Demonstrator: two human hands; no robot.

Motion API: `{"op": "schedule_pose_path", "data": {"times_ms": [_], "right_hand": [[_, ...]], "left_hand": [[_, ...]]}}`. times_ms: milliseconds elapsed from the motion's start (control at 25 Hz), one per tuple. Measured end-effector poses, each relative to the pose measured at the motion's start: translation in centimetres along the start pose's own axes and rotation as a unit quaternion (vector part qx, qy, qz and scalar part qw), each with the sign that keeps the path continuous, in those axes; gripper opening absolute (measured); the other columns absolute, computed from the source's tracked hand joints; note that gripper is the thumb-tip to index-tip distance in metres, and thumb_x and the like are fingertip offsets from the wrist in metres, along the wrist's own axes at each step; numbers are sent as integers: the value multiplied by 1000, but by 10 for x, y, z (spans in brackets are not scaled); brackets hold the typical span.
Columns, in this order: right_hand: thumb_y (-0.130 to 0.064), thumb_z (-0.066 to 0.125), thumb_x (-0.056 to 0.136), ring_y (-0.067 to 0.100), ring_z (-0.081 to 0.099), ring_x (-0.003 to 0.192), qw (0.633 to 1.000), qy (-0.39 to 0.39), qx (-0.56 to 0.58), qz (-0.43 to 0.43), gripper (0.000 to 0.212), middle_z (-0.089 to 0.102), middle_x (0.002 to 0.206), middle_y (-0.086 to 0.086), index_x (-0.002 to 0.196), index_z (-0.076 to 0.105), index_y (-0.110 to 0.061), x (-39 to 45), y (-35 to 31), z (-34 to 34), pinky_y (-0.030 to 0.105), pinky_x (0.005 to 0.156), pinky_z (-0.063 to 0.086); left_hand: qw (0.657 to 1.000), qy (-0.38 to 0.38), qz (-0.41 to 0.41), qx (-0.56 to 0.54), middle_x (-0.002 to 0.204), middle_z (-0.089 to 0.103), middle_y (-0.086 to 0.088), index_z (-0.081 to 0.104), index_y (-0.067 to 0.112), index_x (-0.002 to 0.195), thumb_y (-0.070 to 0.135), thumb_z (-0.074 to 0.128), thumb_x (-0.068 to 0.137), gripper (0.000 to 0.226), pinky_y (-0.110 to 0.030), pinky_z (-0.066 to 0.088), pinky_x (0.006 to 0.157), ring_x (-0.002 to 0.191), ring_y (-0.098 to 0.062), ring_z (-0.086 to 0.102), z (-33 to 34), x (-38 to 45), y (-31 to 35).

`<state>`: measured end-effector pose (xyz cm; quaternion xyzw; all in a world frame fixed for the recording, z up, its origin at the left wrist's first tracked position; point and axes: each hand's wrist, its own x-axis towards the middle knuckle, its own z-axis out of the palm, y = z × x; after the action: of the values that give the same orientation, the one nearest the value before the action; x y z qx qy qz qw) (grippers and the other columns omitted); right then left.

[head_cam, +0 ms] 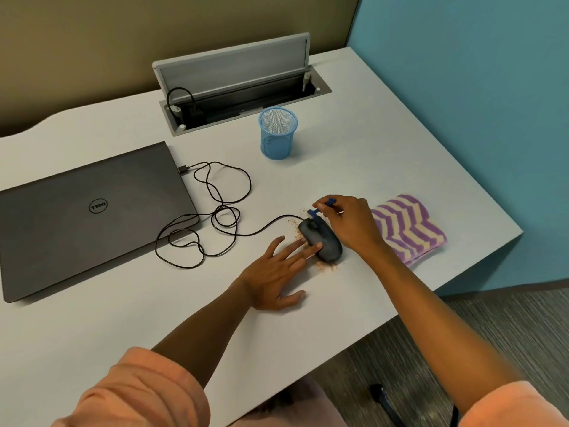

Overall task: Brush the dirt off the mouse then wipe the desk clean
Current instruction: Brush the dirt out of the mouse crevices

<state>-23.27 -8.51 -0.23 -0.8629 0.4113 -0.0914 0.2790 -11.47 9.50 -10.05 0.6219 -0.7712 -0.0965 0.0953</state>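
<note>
Your left hand (pixel 274 272) lies flat with fingers spread, fingertips (pixel 317 247) steadying the black mouse (pixel 323 243) near the desk (pixel 123 318) front edge (tan dirt (pixel 324 267) scattered around it). Your right hand (pixel 349 223) pinches a small blue brush (pixel 320 209) over its front. The striped cloth (pixel 409 229) lies just right.

Looks like an office cubicle: a white desk (pixel 354 149) boxed in by tan and teal partition panels, with a flip-up cable and power hatch (pixel 237 84) set into its top centre. Closed Dell laptop (pixel 92 217) at left, mesh pen cup (pixel 278 133) mid-frame, grey carpet lower right.
</note>
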Motion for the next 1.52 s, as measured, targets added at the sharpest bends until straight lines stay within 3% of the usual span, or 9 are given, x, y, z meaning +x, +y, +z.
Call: {"op": "schedule_pose_path", "data": {"times_ms": [120, 400, 520, 640, 880, 1080, 1240, 1400, 1520], "right_hand": [[-31, 56, 97, 11, 67, 96, 996, -1, 45, -80, 22, 74, 108, -5, 110, 73, -26, -18, 10, -11, 24, 85, 55], [-26, 59, 95, 8, 64, 98, 979, -20, -32, -201, 21, 71, 107, -8, 111, 72, -22, -94, 65, -22, 25, 81, 55], [-29, 56, 95, 7, 64, 100, 983, 34, -8, -181, 26, 72, 108, -7, 112, 72, -20, -88, 60, -24, 16, 83, 52], [-29, 57, 96, 7, 65, 97, 984, 18, -3, -178, 23, 72, 107, -8, 112, 72, -20, -89, 62, -21, 19, 81, 55], [-43, 50, 95, -13, 59, 96, 988, 45, 81, -124, 32, 65, 106, -22, 113, 70, -27, -83, 55, -22, 2, 81, 45], [-41, 52, 93, 3, 67, 79, 979, 5, 202, -20, 27, 71, 87, -11, 101, 70, -22, -74, 57, -23, 17, 72, 57], [-23, 58, 96, 14, 66, 75, 908, 14, 402, 120, 20, 72, 80, 2, 97, 76, -15, -57, 54, -26, 22, 68, 57], [-12, 65, 89, 14, 73, 74, 758, 19, 600, 255, 13, 74, 80, 7, 91, 76, -5, -27, 36, -30, 19, 63, 57], [-11, 67, 88, 12, 74, 78, 679, -24, 679, 277, 10, 75, 85, 8, 93, 72, -4, 0, 18, -30, 18, 62, 58]], "left_hand": [[1000, 27, -13, -7, 172, 0, -2, 29, 12, 154, 66, 37, 97, 79, -45, -8, 124, 156, -26, 14, 1, -2, -1], [999, 39, -22, 4, 171, 9, -10, 53, 7, 126, 64, 41, 96, 66, -52, 6, 124, 154, -29, 20, 4, -3, 0], [999, 39, -27, 10, 170, 11, -10, 53, 8, 127, 65, 41, 96, 66, -51, 4, 124, 154, -29, 20, 6, -4, 1], [998, 49, -27, 8, 168, 20, -12, 51, 9, 123, 64, 46, 95, 62, -49, 1, 124, 152, -32, 25, 4, -5, 1], [998, 55, -31, 4, 159, 36, -13, 42, 10, 133, 60, 49, 94, 64, -52, 7, 123, 146, -33, 34, -2, -5, 4], [998, 49, -41, 19, 153, 43, -13, 47, 7, 136, 61, 46, 95, 68, -51, 8, 123, 143, -32, 36, -4, -6, 4], [998, 47, -44, 17, 150, 46, -14, 47, 6, 138, 59, 45, 96, 68, -53, 12, 122, 141, -32, 39, -5, -6, 4], [996, 57, -61, 14, 147, 49, -13, 48, 6, 139, 60, 44, 96, 69, -52, 14, 122, 138, -32, 41, -3, -6, 5], [996, 64, -62, 11, 146, 49, -13, 49, 6, 137, 59, 46, 96, 67, -50, 13, 121, 137, -31, 42, -1, -7, 4]]}}
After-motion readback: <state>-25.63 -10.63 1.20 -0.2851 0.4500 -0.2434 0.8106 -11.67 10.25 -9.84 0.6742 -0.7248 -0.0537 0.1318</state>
